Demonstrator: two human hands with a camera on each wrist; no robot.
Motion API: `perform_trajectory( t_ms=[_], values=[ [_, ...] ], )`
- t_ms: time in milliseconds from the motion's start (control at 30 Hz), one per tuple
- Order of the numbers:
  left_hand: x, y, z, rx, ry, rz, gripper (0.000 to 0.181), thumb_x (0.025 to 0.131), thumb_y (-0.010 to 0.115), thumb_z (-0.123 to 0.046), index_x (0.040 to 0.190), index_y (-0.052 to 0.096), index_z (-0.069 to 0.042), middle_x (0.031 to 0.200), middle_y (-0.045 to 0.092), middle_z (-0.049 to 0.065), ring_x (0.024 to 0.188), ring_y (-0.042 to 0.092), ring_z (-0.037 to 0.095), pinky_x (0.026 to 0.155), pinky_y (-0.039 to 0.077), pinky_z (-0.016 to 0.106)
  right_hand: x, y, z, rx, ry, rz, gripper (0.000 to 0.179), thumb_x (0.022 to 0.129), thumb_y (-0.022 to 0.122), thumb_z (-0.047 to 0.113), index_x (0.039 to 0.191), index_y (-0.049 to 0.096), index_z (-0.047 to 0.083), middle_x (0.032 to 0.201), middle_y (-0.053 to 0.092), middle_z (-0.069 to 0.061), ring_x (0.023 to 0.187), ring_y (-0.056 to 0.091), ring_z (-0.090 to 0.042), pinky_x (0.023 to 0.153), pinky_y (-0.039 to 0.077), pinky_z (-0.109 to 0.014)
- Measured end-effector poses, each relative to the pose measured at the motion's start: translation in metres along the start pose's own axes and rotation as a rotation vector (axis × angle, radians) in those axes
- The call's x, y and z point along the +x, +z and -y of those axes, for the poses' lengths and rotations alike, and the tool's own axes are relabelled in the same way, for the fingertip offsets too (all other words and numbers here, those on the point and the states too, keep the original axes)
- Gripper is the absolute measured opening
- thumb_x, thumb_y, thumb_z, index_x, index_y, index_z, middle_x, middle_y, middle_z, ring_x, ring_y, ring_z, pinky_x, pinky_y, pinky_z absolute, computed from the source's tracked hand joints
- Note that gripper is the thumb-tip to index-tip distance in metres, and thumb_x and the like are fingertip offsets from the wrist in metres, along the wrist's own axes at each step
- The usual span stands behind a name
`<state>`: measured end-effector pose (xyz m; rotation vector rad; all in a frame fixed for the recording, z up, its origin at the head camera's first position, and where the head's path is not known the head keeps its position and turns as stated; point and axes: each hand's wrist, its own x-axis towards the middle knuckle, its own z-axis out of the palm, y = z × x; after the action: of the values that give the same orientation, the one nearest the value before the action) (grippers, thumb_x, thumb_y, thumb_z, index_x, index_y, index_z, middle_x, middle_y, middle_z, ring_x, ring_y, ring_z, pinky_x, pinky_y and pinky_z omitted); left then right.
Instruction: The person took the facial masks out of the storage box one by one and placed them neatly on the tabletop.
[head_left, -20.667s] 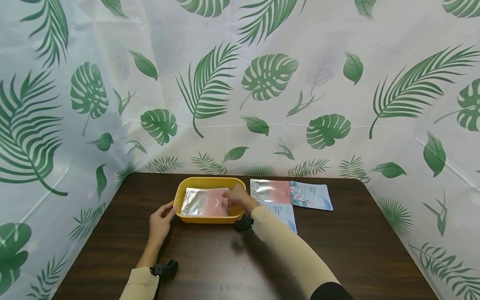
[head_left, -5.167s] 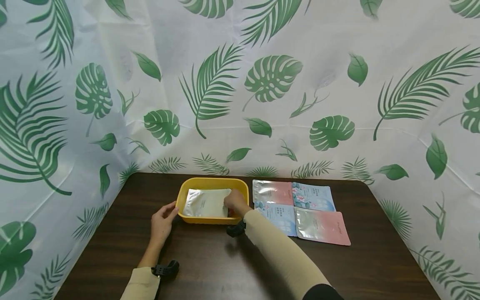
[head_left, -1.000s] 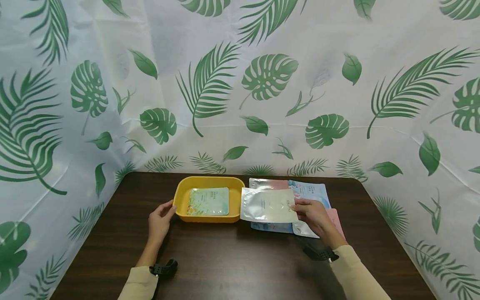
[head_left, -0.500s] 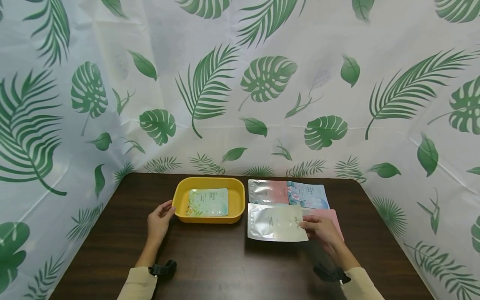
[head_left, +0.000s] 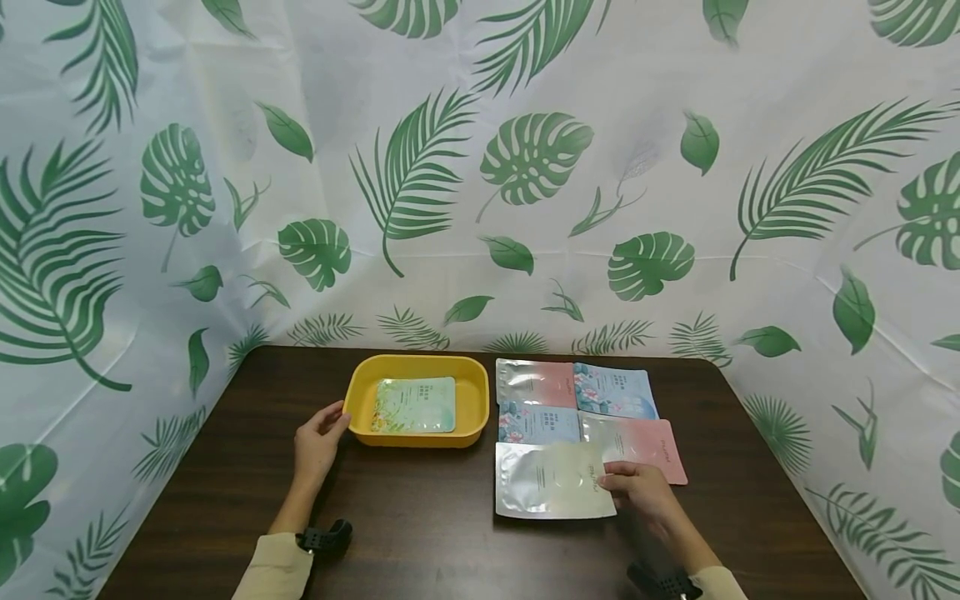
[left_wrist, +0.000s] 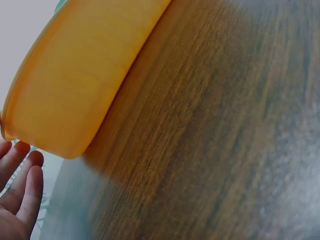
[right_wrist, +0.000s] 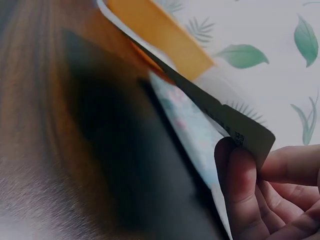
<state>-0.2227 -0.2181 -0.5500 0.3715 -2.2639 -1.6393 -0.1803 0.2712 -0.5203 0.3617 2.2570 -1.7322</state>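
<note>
My right hand (head_left: 643, 492) pinches the right edge of a silver-and-cream sheet mask packet (head_left: 551, 481) between thumb and fingers. In the right wrist view this packet (right_wrist: 200, 97) is seen nearly edge-on, above a dark shadow on the table. Just behind it lie a blue floral packet (head_left: 538, 422) and a silver-and-pink packet (head_left: 637, 448), partly overlapped by it. My left hand (head_left: 317, 446) holds the left rim of a yellow plastic basin (head_left: 472, 408), fingertips at the basin's corner in the left wrist view. Inside the basin lies a green floral packet (head_left: 415, 405).
Farther back on the dark wooden table (head_left: 420, 517) lie another silver-and-pink packet (head_left: 536, 382) and another blue floral packet (head_left: 617, 391), side by side. A white cloth with green leaf prints (head_left: 555, 275) hangs behind the table's far edge.
The cream packet has left the basin, uncovering the green one. Over the last second my right hand has brought it toward me, in front of the laid-out packets. My left hand stays at the basin.
</note>
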Motion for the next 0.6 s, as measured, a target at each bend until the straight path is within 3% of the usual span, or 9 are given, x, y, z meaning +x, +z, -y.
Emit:
perform_trajectory(
  t_ms=[367, 600],
  values=[
    [0.000, 0.000, 0.001, 0.009, -0.012, 0.012, 0.036, 0.094, 0.065, -0.018, 0.127, 0.063, -0.003, 0.123, 0.066, 0.020, 0.082, 0.052, -0.017, 0.071, 0.044, 0.003, -0.002, 0.004, -0.016, -0.030, 0.034, -0.035, 0.029, 0.085, 0.068, 0.003, 0.107, 0.064, -0.015, 0.089, 0.072, -0.010, 0.073, 0.067, -0.021, 0.066, 0.059, -0.036],
    [0.000, -0.001, 0.003, -0.002, -0.006, 0.013, 0.036, 0.094, 0.066, -0.018, 0.126, 0.064, -0.003, 0.122, 0.066, 0.021, 0.082, 0.052, -0.016, 0.071, 0.045, 0.004, -0.003, 0.010, -0.022, -0.150, -0.016, -0.117, 0.024, 0.080, 0.071, 0.001, 0.097, 0.066, -0.015, 0.080, 0.070, -0.010, 0.065, 0.063, -0.019, 0.055, 0.056, -0.035]
  ],
)
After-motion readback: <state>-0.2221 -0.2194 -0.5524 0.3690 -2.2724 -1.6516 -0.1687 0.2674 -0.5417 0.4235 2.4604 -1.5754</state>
